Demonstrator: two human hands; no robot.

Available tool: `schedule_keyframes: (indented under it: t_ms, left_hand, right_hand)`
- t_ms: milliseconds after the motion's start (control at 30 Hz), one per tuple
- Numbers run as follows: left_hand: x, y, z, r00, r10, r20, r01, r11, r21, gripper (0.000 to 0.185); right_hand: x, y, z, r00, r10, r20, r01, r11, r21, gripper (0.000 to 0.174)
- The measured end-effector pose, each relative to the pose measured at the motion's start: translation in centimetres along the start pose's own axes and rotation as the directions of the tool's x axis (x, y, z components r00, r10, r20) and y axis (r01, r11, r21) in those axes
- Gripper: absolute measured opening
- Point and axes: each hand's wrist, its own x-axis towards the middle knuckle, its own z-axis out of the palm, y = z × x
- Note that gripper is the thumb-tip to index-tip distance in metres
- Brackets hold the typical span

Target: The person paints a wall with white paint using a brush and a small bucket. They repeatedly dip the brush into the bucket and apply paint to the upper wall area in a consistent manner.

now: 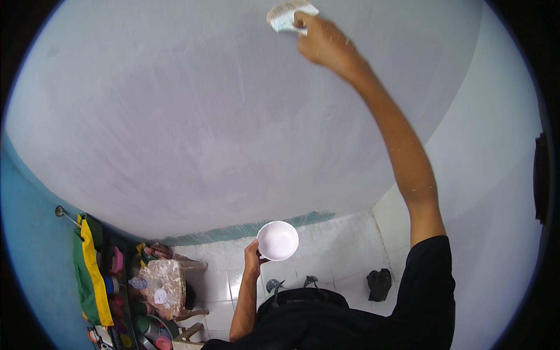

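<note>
High on the pale wall [210,109], my right hand [326,46] grips a wide paint brush [286,18] by its handle, with the bristles turned up and to the left against the wall. White flecks dot that hand and forearm. Low in front of my body, my left hand [252,259] holds a white bowl [278,240] by its left side; a pale, whitish content shows inside. The wall looks lilac-grey in the middle and paler towards the top. Along its foot runs a green strip [227,232] with uneven streaks over it.
A paint-spattered stool [168,280] stands lower left, bearing a plastic bottle [138,282] and a small whitish item. Beside it are a rack of household items and a green-yellow cloth [89,271]. A black bag-like thing [379,284] lies on the tiled floor [350,245] near the right wall [490,188].
</note>
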Motion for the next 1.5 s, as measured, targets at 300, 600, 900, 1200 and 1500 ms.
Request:
schedule_keyframes:
  t_ms: [300, 600, 900, 1200, 1500]
  left_hand:
    - [-0.7, 1.8, 0.0, 0.999, -0.029, 0.041, 0.028, 0.999, 0.022, 0.047]
    - [-0.9, 2.1, 0.6, 0.997, -0.042, 0.067, 0.039, 0.998, 0.046, 0.047]
    - [-1.1, 3.0, 0.5, 0.998, -0.032, 0.052, 0.030, 0.999, 0.035, 0.046]
    - [-1.2, 3.0, 0.6, 0.997, -0.033, 0.063, 0.031, 0.999, 0.031, 0.046]
    - [-1.1, 3.7, 1.3, 0.993, -0.052, 0.110, 0.047, 0.998, 0.052, 0.047]
  right_hand:
    - [-18.2, -1.8, 9.0, 0.877, 0.227, 0.423, -0.275, 0.960, 0.054, 0.048]
    - [-13.0, 0.9, 5.1, 0.768, 0.358, 0.530, -0.447, 0.894, 0.043, 0.033]
    - [1.0, -1.6, -4.1, 0.895, 0.351, 0.273, -0.348, 0.935, -0.064, 0.031]
    - [-12.6, 0.1, 6.5, 0.924, 0.331, 0.192, -0.333, 0.943, -0.020, 0.039]
    - [-20.9, -3.3, 7.6, 0.683, 0.442, 0.582, -0.465, 0.877, -0.120, 0.051]
